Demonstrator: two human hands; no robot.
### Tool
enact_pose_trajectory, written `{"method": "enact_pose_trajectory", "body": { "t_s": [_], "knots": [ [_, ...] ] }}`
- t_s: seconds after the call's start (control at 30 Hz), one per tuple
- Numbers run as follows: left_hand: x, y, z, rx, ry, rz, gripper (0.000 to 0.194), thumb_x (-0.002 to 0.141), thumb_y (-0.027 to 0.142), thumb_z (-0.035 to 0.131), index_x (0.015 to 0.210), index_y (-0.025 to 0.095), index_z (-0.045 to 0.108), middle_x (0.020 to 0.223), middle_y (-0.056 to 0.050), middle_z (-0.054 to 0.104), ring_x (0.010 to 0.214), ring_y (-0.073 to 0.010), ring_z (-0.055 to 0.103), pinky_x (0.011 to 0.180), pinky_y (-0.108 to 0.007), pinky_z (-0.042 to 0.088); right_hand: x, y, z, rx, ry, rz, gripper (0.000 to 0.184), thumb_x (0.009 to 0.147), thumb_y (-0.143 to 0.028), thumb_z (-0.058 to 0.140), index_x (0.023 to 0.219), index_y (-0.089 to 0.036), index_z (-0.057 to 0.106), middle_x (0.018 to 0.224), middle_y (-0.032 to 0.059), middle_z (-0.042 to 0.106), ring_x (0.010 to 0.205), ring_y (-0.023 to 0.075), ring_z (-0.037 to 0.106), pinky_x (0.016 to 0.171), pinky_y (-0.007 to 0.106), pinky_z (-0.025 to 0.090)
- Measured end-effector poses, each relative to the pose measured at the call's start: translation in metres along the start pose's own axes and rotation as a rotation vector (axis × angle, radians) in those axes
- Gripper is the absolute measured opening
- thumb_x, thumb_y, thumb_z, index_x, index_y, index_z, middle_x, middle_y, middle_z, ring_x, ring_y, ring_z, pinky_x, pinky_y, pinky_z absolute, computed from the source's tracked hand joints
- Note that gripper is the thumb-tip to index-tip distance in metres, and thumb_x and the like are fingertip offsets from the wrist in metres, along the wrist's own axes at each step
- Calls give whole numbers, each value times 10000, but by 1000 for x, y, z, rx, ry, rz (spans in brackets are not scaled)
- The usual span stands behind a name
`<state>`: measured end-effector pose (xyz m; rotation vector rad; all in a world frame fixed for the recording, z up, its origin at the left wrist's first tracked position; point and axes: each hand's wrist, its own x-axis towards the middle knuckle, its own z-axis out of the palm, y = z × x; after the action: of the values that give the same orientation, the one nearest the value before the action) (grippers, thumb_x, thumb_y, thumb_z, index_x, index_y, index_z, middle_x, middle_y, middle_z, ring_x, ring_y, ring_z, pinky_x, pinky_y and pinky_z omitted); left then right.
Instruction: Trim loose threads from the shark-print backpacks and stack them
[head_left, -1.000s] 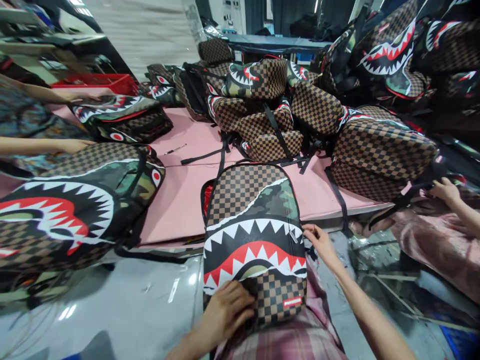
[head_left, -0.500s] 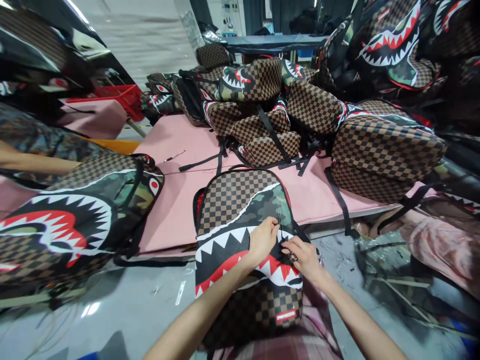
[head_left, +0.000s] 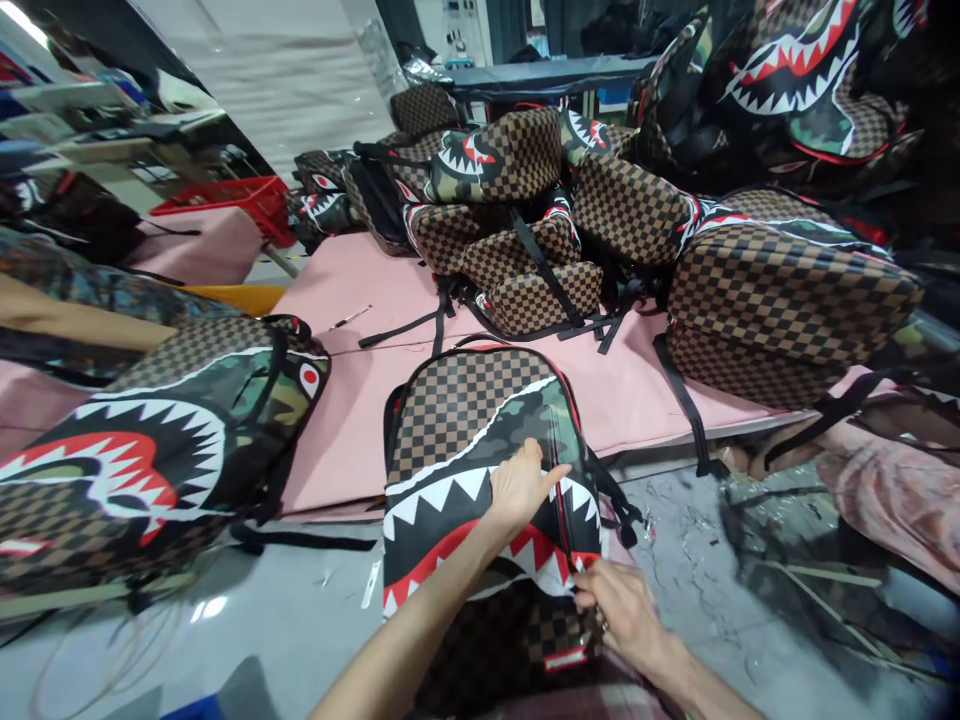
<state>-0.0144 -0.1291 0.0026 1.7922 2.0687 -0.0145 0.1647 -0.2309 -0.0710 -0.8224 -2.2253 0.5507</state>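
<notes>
A checkered backpack [head_left: 472, 395] with a shark-mouth print leans upright against the table edge in front of me. Down its right side runs a zipper [head_left: 561, 510], parted along part of its length with a thin red strip showing. My left hand [head_left: 521, 485] presses on the front panel just left of this zipper, its thumb spread from the fingers. Lower down, near the bag's right edge, my right hand [head_left: 619, 605] pinches what looks like the zipper pull, which the fingers mostly hide.
Several similar backpacks [head_left: 525, 240] are piled at the back of the pink table [head_left: 345, 400]. At left, another person's arm [head_left: 82, 315] reaches behind a shark-print backpack [head_left: 255, 400]. A thin pen-like tool [head_left: 350, 317] lies on the table. Pink clothing [head_left: 892, 480] shows at right.
My right hand has moved down along the zipper, from beside my left hand to near the lower right edge. The zipper has parted there. My left hand's thumb now sticks out.
</notes>
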Motion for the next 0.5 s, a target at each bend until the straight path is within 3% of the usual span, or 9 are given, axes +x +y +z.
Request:
{"method": "enact_pose_trajectory", "body": {
  "t_s": [0.1, 0.17, 0.23, 0.3, 0.37, 0.43, 0.5],
  "knots": [
    [4, 1, -3, 92, -69, 7, 465, 846, 577, 391, 946, 146, 533, 842, -154, 668, 863, -337, 643, 674, -372, 438, -1, 19, -11, 132, 38, 256, 232, 884, -162, 384, 888, -177, 615, 698, 20, 598, 595, 129, 554, 543, 227, 421],
    [6, 2, -4, 108, -116, 28, 424, 874, 518, 370, 907, 143, 566, 834, -161, 671, 857, -331, 646, 673, -370, 439, 25, 57, -21, 81, 195, 517, 260, 904, -269, 382, 856, -172, 618, 727, 33, 634, 642, 150, 584, 592, 247, 455],
    [6, 3, -5, 107, -136, 41, 380, 896, 448, 347, 891, 149, 580, 833, -147, 676, 846, -304, 651, 667, -348, 436, 61, 105, -28, -154, 222, 736, 293, 871, -363, 450, 1028, -159, 591, 864, 62, 664, 742, 189, 610, 671, 299, 479],
    [3, 2, -6, 112, -125, 41, 334, 908, 371, 324, 892, 159, 582, 836, -128, 681, 835, -275, 655, 657, -324, 426, 97, 147, -33, -212, 220, 763, 354, 852, -333, 467, 1130, -130, 548, 1002, 122, 647, 860, 242, 610, 748, 379, 477],
    [-2, 0, -7, 118, -100, 38, 309, 910, 317, 310, 887, 174, 583, 840, -105, 686, 830, -251, 657, 649, -304, 412, 124, 170, -34, -225, 203, 723, 363, 829, -272, 485, 1144, -99, 545, 1065, 170, 623, 959, 289, 587, 802, 450, 460],
    [-7, -2, -8, 123, -63, 25, 306, 910, 309, 308, 867, 188, 586, 829, -81, 691, 815, -236, 658, 636, -290, 396, 138, 168, -34, -236, 205, 668, 363, 815, -225, 494, 1151, -98, 548, 1158, 191, 583, 1098, 324, 515, 880, 516, 411],
    [-10, -4, -9, 127, -26, 16, 309, 910, 322, 315, 849, 197, 591, 805, -63, 694, 784, -224, 659, 614, -280, 378, 140, 147, -32, -233, 226, 550, 341, 829, -198, 476, 1155, -130, 553, 1233, 163, 547, 1203, 302, 433, 965, 524, 352]
  ]
}}
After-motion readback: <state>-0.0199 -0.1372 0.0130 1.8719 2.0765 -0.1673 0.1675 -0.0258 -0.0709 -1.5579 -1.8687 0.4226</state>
